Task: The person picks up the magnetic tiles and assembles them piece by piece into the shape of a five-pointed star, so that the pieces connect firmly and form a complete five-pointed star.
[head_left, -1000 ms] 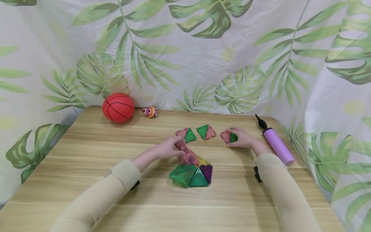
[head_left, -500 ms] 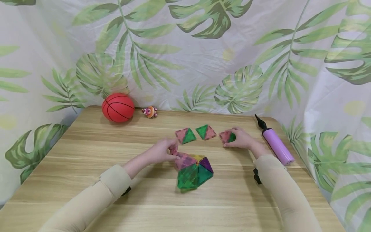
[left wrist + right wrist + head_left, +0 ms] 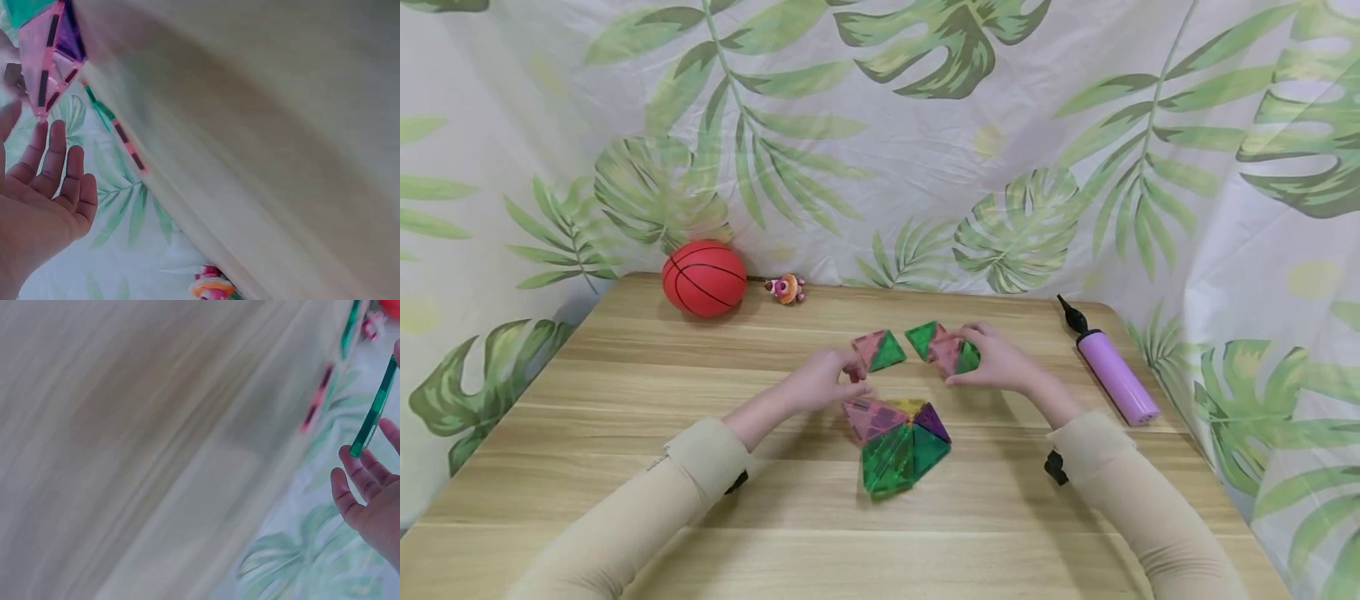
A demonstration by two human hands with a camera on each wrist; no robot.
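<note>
On the table sits a domed cluster of see-through magnetic tiles point(image 3: 889, 461), green, pink, yellow and purple, joined at a raised middle. My left hand point(image 3: 822, 379) is just behind its pink side; in the left wrist view, the fingertips point(image 3: 56, 128) are right at the pink tile's lower corner point(image 3: 42, 106), fingers loosely extended. My right hand point(image 3: 996, 360) pinches a joined pink-and-green pair of magnetic tiles point(image 3: 946, 357), seen edge-on as a green strip point(image 3: 375, 406) in the right wrist view. It overlaps another such pair point(image 3: 921, 337), and a third pair point(image 3: 880, 350) lies left of that.
A red toy basketball point(image 3: 703, 279) and a small pink-and-orange figurine point(image 3: 786, 288) stand at the back left. A purple hand pump point(image 3: 1116, 375) with a black nozzle lies along the right side. Leaf-print cloth point(image 3: 910, 183) hangs behind the wooden table point(image 3: 737, 550).
My right hand has carried its tile pair leftward toward the other pairs. The cluster has turned and its pink part has come down beside the green; my left hand has drawn off its pink end.
</note>
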